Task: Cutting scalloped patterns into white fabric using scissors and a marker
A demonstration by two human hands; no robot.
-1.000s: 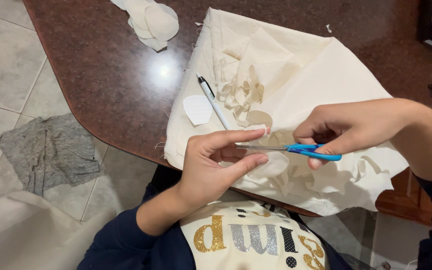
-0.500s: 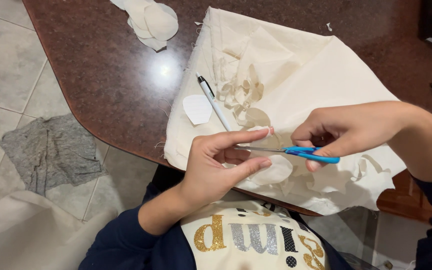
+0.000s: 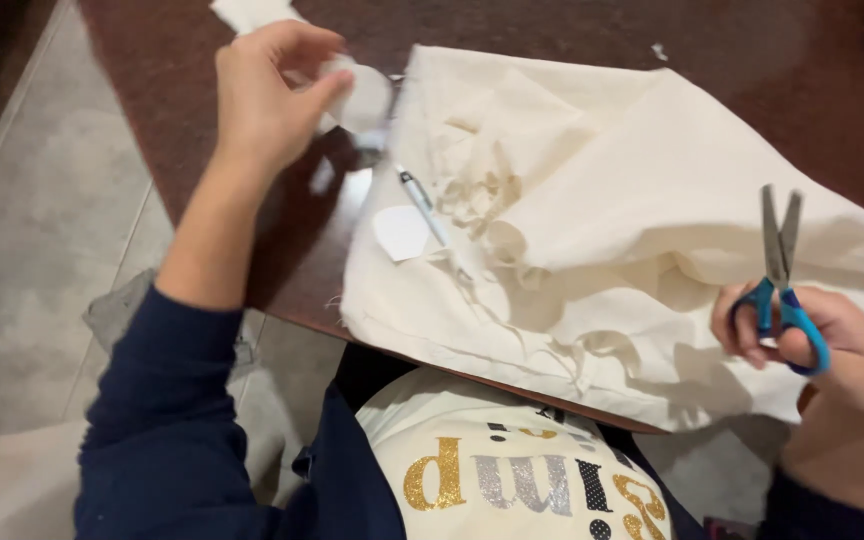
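Left hand (image 3: 272, 105) is no longer on the cloth: it is reaching out over the far left of the tabletop (image 3: 292, 270), grip pinched on a small round cream cut-out (image 3: 364, 98), blurred with motion. A second ago that hand was steadying the fabric just beside the blades; now it is carrying the freed piece toward the pale scraps (image 3: 247, 12) at the top edge.

Middle: a white paper template (image 3: 400, 232) is lying on the tabletop at the fabric's left edge, a pen (image 3: 420, 203) angled just beside it. The cream fabric (image 3: 642, 230) is sitting bunched, ragged cut holes showing near the pen and along the near edge.

Right: the right hand (image 3: 832, 350) is pulling clear of the cloth, grip closed through the blue handles of the scissors (image 3: 780, 275), blades pointing up, nearly together, touching nothing.

Judgement: one round piece is finishing, cut-out going to the pile, cutting is pausing.
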